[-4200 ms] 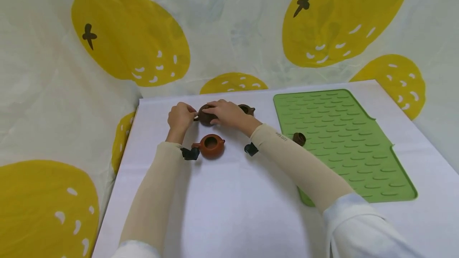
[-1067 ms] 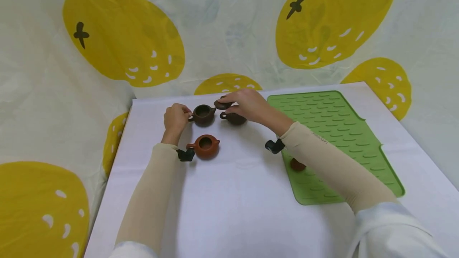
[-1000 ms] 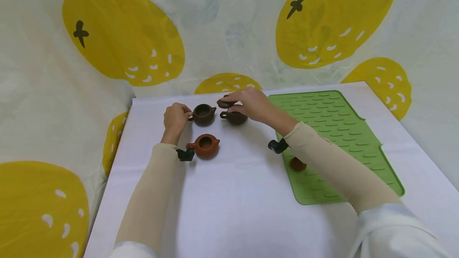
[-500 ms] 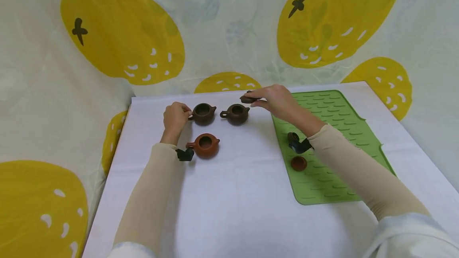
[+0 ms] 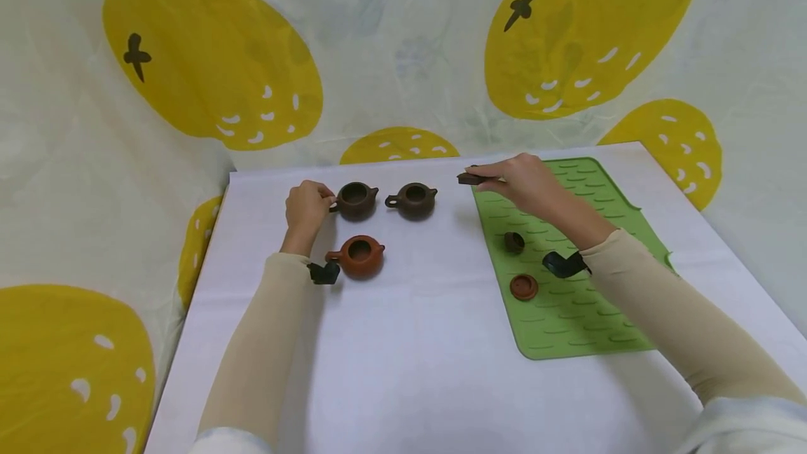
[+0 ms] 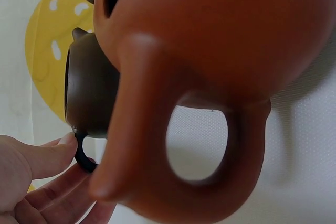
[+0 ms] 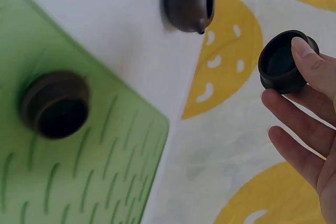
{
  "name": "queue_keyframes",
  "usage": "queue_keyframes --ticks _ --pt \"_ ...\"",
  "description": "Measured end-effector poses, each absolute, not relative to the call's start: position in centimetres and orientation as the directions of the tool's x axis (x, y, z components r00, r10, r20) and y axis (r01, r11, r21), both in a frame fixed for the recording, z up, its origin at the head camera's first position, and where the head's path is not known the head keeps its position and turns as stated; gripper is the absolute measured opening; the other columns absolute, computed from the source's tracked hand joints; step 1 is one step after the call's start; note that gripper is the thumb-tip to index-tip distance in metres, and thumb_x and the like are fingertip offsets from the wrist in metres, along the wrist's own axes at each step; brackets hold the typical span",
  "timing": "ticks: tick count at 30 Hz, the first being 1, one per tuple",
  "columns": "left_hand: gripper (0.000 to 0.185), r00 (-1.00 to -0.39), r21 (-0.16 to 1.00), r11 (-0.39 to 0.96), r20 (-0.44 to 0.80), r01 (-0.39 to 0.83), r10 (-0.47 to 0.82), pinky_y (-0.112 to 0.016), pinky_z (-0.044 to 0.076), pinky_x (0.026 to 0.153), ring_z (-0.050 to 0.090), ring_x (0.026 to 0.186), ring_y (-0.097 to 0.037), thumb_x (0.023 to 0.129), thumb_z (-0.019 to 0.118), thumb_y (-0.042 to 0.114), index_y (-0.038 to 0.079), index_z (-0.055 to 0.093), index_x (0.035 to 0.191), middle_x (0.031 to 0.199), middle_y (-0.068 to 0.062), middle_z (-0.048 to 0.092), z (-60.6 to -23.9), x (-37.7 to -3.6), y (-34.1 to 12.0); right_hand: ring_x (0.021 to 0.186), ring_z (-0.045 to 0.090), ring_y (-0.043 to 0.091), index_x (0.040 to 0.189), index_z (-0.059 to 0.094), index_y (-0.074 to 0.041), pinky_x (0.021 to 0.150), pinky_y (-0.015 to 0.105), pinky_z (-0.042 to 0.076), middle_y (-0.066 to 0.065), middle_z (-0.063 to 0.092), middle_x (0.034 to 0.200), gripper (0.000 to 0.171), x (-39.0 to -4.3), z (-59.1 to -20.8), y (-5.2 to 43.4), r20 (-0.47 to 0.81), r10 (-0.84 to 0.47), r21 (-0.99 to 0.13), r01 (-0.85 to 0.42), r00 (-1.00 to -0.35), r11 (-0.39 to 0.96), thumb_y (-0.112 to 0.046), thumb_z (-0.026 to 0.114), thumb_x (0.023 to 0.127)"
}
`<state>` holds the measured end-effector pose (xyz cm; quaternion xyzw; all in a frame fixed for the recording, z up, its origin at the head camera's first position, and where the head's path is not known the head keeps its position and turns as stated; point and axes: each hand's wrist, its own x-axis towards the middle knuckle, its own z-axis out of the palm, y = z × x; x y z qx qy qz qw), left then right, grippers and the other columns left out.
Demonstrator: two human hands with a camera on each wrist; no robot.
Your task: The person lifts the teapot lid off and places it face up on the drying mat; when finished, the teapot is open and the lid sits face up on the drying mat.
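My left hand [image 5: 305, 210] pinches the handle of a dark brown teapot [image 5: 356, 203] at the back left; its top is uncovered. In the left wrist view, thumb and fingers close on the dark handle [image 6: 84, 157]. My right hand [image 5: 526, 181] holds a dark teapot lid [image 5: 473, 178] in the air by the mat's back left corner. The right wrist view shows that lid [image 7: 283, 62] between thumb and fingers, its hollow underside visible. A second dark teapot [image 5: 416, 202] without a lid stands right of the first. Nearer me sits a reddish-brown teapot [image 5: 361, 256], also lidless.
A green ridged mat [image 5: 586, 230] covers the table's right part. On it lie a dark lid [image 5: 513, 242] and, in front of that, a reddish lid [image 5: 524, 287]. The white tabletop [image 5: 429, 356] meets a lemon-patterned cloth [image 5: 403, 54] at the back.
My right hand has lifted the lid off the left dark teapot and carried it rightward, past the second teapot, to the mat. My left hand stays at the handle.
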<state>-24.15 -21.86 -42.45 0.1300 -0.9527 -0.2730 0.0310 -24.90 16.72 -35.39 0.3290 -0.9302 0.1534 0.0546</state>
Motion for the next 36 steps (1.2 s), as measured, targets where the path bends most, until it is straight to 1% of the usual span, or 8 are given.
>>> queue_keyframes --ticks 5,10,12,14,19,22,26,36 --pt "0.018 -0.966 0.531 0.816 -0.019 -0.23 -0.26 -0.042 0.055 0.078 0.069 0.092 -0.032 0.099 0.067 0.018 0.006 0.079 0.1 0.103 -0.014 0.079 -42.4 -24.1 -21.9 0.046 0.034 0.011 0.134 0.068 -0.016 0.052 0.026 0.032 0.015 0.078 0.086 0.038 -24.3 -36.2 18.3 0.14 -0.576 -0.26 -0.591 -0.805 0.763 -0.023 0.069 0.097" --pt "0.018 -0.964 0.542 0.806 -0.031 -0.238 -0.264 -0.041 0.055 0.077 0.07 0.092 -0.031 0.099 0.066 0.019 0.006 0.079 0.101 0.104 -0.013 0.079 -42.6 -24.1 -21.8 0.046 0.028 0.009 0.134 0.069 -0.015 0.051 0.025 0.03 0.006 0.06 0.056 0.039 -24.2 -37.5 19.3 0.131 -0.578 -0.254 -0.591 -0.805 0.766 -0.023 0.07 0.096" --pt "0.018 -0.964 0.545 0.804 -0.029 -0.236 -0.264 -0.041 0.055 0.077 0.07 0.092 -0.031 0.099 0.066 0.018 0.006 0.079 0.101 0.104 -0.013 0.079 -42.6 -24.1 -21.8 0.045 0.026 0.009 0.134 0.068 -0.015 0.051 0.025 0.03 0.001 0.05 0.049 0.04 -24.2 -38.1 19.6 0.12 -0.58 -0.253 -0.59 -0.806 0.767 -0.024 0.071 0.096" --pt "0.018 -0.965 0.547 0.804 -0.026 -0.233 -0.261 -0.041 0.055 0.077 0.07 0.092 -0.031 0.099 0.066 0.018 0.006 0.079 0.101 0.104 -0.013 0.079 -42.6 -24.1 -21.8 0.044 0.026 0.009 0.134 0.068 -0.015 0.051 0.025 0.031 -0.001 0.048 0.049 0.04 -24.2 -38.5 19.8 0.103 -0.583 -0.254 -0.587 -0.806 0.768 -0.024 0.071 0.095" --pt "0.018 -0.964 0.54 0.807 -0.026 -0.237 -0.266 -0.04 0.055 0.077 0.07 0.091 -0.031 0.099 0.066 0.018 0.006 0.079 0.101 0.103 -0.014 0.079 -42.6 -24.1 -21.8 0.045 0.029 0.01 0.135 0.068 -0.013 0.05 0.026 0.031 0.008 0.065 0.062 0.041 -24.2 -39.4 20.4 0.04 -0.571 -0.286 -0.557 -0.82 0.78 -0.026 0.07 0.096" --pt "0.017 -0.962 0.541 0.805 -0.025 -0.242 -0.272 -0.041 0.055 0.077 0.069 0.091 -0.031 0.099 0.067 0.018 0.006 0.079 0.1 0.103 -0.013 0.078 -42.5 -24.1 -21.8 0.046 0.035 0.01 0.134 0.068 -0.009 0.051 0.027 0.033 0.016 0.078 0.088 0.04 -24.3 -39.8 20.7 0.02 -0.568 -0.303 -0.547 -0.823 0.781 -0.023 0.07 0.096" --pt "0.017 -0.963 0.541 0.807 -0.022 -0.239 -0.27 -0.043 0.054 0.079 0.069 0.094 -0.032 0.099 0.067 0.018 0.006 0.079 0.1 0.103 -0.013 0.078 -42.5 -24.1 -21.9 0.047 0.035 0.01 0.133 0.067 -0.006 0.053 0.027 0.035 0.019 0.078 0.108 0.039 -24.6 -40.6 21.2 -0.022 -0.563 -0.309 -0.53 -0.826 0.789 -0.021 0.069 0.097" --pt "0.017 -0.964 0.529 0.815 -0.022 -0.235 -0.263 -0.044 0.055 0.08 0.068 0.094 -0.033 0.098 0.067 0.019 0.006 0.079 0.1 0.102 -0.013 0.078 -42.5 -24.1 -21.9 0.053 0.044 0.011 0.134 0.067 -0.005 0.06 0.03 0.04 0.02 0.075 0.119 0.039 -25.2 -41.9 21.7 -0.047 -0.57 -0.286 -0.535 -0.821 0.795 -0.022 0.066 0.099"
